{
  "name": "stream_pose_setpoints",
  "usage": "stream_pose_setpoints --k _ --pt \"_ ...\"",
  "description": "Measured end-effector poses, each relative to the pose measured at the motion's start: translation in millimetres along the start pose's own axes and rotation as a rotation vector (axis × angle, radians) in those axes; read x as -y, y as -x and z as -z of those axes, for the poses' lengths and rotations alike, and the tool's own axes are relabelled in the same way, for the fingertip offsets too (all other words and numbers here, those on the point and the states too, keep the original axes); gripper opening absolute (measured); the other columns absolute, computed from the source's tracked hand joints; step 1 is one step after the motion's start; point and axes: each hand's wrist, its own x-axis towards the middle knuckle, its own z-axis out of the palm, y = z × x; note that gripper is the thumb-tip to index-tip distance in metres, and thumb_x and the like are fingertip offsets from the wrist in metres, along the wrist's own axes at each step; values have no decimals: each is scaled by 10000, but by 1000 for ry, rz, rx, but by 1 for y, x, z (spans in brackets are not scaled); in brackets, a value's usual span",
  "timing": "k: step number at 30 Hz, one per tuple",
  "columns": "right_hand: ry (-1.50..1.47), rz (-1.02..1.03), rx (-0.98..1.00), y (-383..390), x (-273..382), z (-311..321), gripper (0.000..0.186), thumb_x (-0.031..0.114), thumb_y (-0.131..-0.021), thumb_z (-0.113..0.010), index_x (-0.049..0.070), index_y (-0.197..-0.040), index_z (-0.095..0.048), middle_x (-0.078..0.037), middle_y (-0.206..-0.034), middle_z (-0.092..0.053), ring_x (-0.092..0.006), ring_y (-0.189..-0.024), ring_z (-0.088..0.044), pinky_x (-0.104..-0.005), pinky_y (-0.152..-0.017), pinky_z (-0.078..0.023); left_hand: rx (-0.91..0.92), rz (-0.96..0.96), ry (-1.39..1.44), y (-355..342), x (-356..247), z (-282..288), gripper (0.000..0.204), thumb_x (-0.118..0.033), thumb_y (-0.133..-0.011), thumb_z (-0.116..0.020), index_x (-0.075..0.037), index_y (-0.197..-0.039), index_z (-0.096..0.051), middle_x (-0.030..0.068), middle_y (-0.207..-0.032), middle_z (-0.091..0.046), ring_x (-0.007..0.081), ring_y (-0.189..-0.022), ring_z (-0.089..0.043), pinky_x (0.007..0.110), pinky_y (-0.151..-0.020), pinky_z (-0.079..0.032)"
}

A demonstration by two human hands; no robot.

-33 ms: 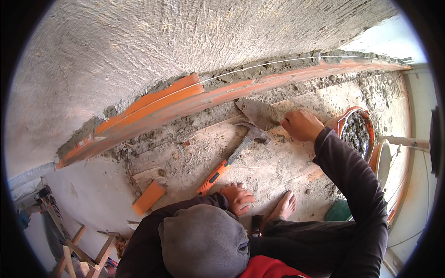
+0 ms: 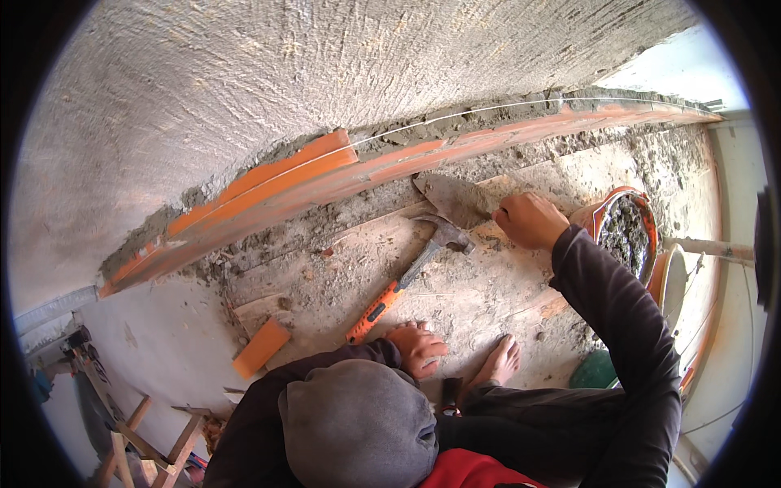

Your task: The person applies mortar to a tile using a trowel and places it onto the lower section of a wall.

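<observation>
My right hand (image 2: 530, 220) is closed around the handle of a pointed trowel (image 2: 455, 200). The mortar-smeared blade points left, just in front of the low brick course (image 2: 407, 163). A claw hammer (image 2: 413, 270) with an orange and black handle lies on the floor, its head close to the trowel blade. My left hand (image 2: 418, 351) rests low beside the hammer's handle end, over what look like the toes of a foot. Its fingers lie loosely apart and hold nothing I can see. One orange brick (image 2: 289, 172) sits on top of the course, along a taut white string (image 2: 455, 115).
A bucket of wet mortar (image 2: 625, 236) stands right of my right hand, another round container (image 2: 670, 285) beside it. A loose orange brick piece (image 2: 261, 347) lies at left. Rough plastered wall (image 2: 325, 65) rises behind the course. Wooden pieces (image 2: 154, 443) stand at lower left.
</observation>
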Motion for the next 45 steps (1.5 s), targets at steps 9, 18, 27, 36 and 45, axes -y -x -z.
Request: stream_pose_setpoints --k 9,18,27,36,45 --pt "-100 61 -232 88 -10 0 250 261 -920 -591 18 -942 -643 -228 -797 -661 -433 -771 -642 -507 -716 -508 17 22 -16 -1 -3 3 252 -264 -771 -653 -108 -969 -651 91 -894 -649 313 -803 -661 447 -709 -512" --pt "-865 -276 -189 292 -79 25 328 314 -937 -602 2 -837 -608 -34 -614 -554 -143 -547 -512 -277 -551 -410 -1 -15 -70 -7 -6 4 245 -273 -737 -681 -122 -928 -656 74 -817 -665 288 -734 -665 424 -688 -483" --pt "-1909 -536 -455 358 -114 -81 317 318 -1019 -507 46 -864 -560 -43 -595 -481 -133 -475 -464 -266 -431 -393 37 -4 -109 -15 -9 4 216 -262 -712 -693 -144 -890 -664 56 -792 -677 280 -721 -662 426 -693 -489" --pt "-1194 -783 -588 343 -112 -94 222 108 -935 -583 -5 -1123 -546 -105 -890 -651 -169 -712 -651 -331 -660 -533 -14 53 -37 -22 -16 0 171 -239 -668 -698 -150 -812 -676 33 -677 -640 267 -641 -623 411 -651 -465" --pt "-326 -812 -1041 266 -117 -211 272 50 -816 -627 17 -1083 -585 -173 -941 -600 -417 -840 -609 -455 -707 -495 29 115 -155 -19 -23 4 157 -239 -715 -691 -155 -847 -673 57 -769 -671 302 -693 -646 414 -643 -500"
